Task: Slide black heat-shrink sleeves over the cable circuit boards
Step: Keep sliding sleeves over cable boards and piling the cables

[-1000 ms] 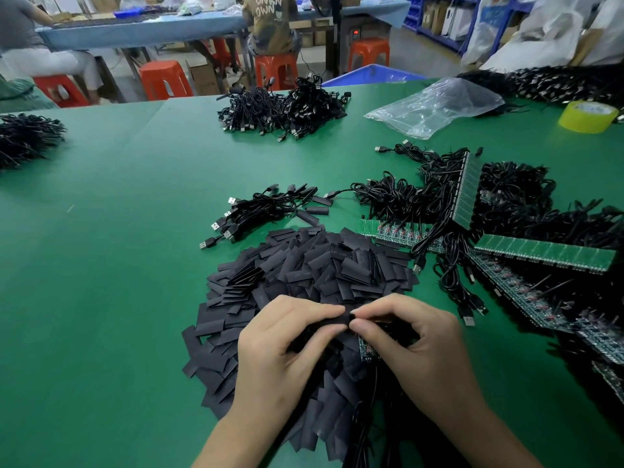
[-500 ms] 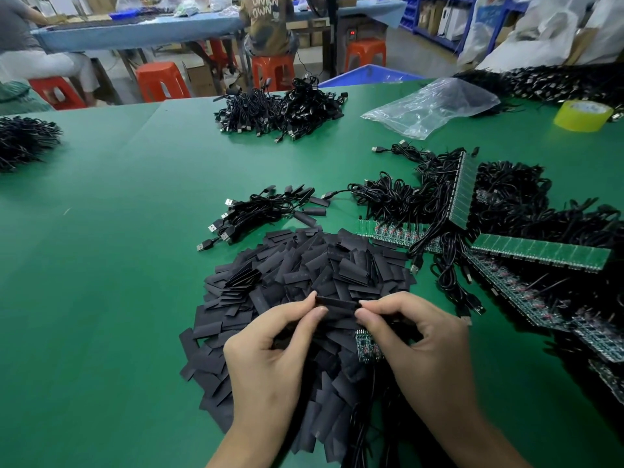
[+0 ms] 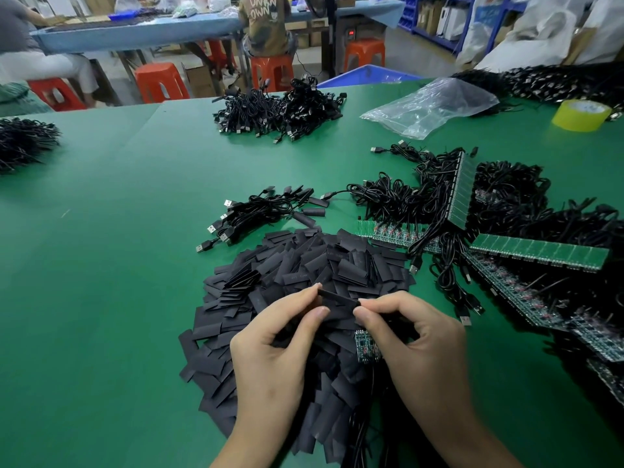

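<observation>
Both hands hover over a heap of flat black heat-shrink sleeves (image 3: 304, 265) on the green table (image 3: 101, 265). One black sleeve (image 3: 337, 296) stretches between them: my left hand (image 3: 277, 346) pinches its left end, my right hand (image 3: 415, 342) pinches its right end. A small green circuit board (image 3: 366, 346) on a black cable sticks out under my right hand, tucked against the palm. Its cable runs down toward me.
Green board panels with tangled USB cables (image 3: 506, 238) lie to the right. A small bundle of sleeved cables (image 3: 263, 211) lies behind the heap. Farther back are cable piles (image 3: 280, 109), a clear plastic bag (image 3: 432, 106) and a yellow tape roll (image 3: 580, 114).
The sleeve has been lifted slightly off the heap and drawn out between the two hands; the circuit board under my right hand has come into clearer view.
</observation>
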